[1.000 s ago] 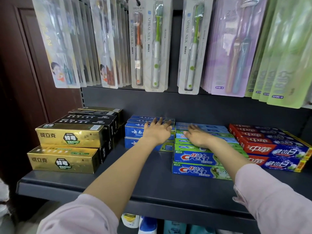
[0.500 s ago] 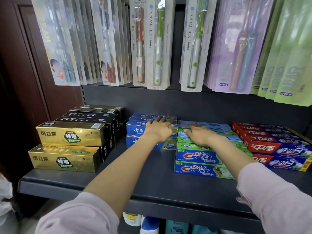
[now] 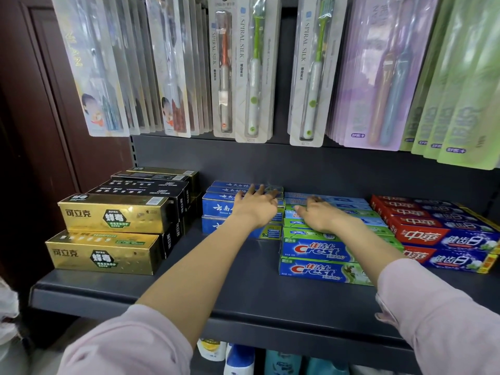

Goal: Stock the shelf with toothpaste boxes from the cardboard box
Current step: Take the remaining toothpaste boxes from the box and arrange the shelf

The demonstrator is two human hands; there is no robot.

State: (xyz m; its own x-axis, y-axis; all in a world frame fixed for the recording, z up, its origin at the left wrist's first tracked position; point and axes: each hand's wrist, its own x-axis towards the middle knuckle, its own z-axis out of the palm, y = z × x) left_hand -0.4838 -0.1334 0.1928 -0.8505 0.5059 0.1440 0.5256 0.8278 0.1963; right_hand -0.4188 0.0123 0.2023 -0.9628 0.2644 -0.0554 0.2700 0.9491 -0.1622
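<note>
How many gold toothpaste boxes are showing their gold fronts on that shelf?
2, both at the left end of the shelf, stacked: the upper gold box sits on the lower gold box. Dark boxes behind them may hide more.

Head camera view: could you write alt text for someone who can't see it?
A person's left hand rests on blue toothpaste boxes and the right hand on Crest boxes on a dark shelf. Gold boxes sit left, red boxes right, packaged toothbrushes above.
</note>
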